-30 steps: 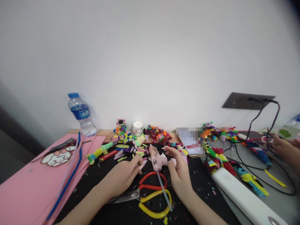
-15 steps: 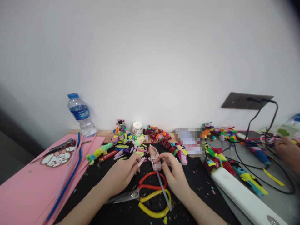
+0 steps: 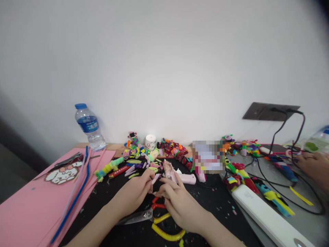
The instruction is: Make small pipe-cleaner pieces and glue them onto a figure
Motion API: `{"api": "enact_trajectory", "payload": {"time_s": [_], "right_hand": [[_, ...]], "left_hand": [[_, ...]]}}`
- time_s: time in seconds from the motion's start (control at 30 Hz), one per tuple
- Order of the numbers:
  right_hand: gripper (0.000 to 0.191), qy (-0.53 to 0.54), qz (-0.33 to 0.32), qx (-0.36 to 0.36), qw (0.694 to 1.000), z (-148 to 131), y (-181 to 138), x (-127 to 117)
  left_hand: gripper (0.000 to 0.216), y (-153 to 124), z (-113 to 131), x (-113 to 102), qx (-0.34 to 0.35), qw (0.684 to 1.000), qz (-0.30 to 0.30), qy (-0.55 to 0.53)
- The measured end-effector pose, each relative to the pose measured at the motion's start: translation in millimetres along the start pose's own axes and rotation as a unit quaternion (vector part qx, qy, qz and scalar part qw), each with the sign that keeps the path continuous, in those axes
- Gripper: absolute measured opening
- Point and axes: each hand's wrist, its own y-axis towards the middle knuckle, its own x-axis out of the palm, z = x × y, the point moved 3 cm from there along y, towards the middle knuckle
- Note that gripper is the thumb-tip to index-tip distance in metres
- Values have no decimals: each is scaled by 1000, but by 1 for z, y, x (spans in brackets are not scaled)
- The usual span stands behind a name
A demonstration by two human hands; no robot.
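Note:
My left hand (image 3: 135, 192) is curled, and its fingertips pinch a small pink fuzzy piece (image 3: 155, 178). My right hand (image 3: 180, 203) lies low over the red and yellow scissors handles (image 3: 168, 234). Its fingers are stretched out to the left and meet my left fingertips by the pink piece. Just behind my right hand, a pink glue gun (image 3: 185, 178) lies on the black mat (image 3: 213, 202), with no hand on it.
A pink foam sheet (image 3: 28, 206) with pipe cleaners and a Santa cut-out lies at the left, and a water bottle (image 3: 89, 126) stands behind it. Colourful pipe-cleaner figures line the wall. A white power strip (image 3: 267, 214), cables and another person's hand (image 3: 312, 165) are at the right.
My right hand let go of the glue gun, which now lies on the mat. The hand moved left and down to meet my left hand.

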Motion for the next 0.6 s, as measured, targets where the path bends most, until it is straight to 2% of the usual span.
{"api": "enact_trajectory", "payload": {"time_s": [0.27,0.37,0.6], "right_hand": [[28,-6,-6,10,1000,-2,1,0],[27,-1,-9,17,1000,-1,1,-1],[28,11,-12,25,1000,0,1,0]], "left_hand": [[12,-1,-7,-2,3,998,64,10],[12,-1,-7,-5,-6,997,70,19],[17,-2,3,-12,0,994,-23,111]]}}
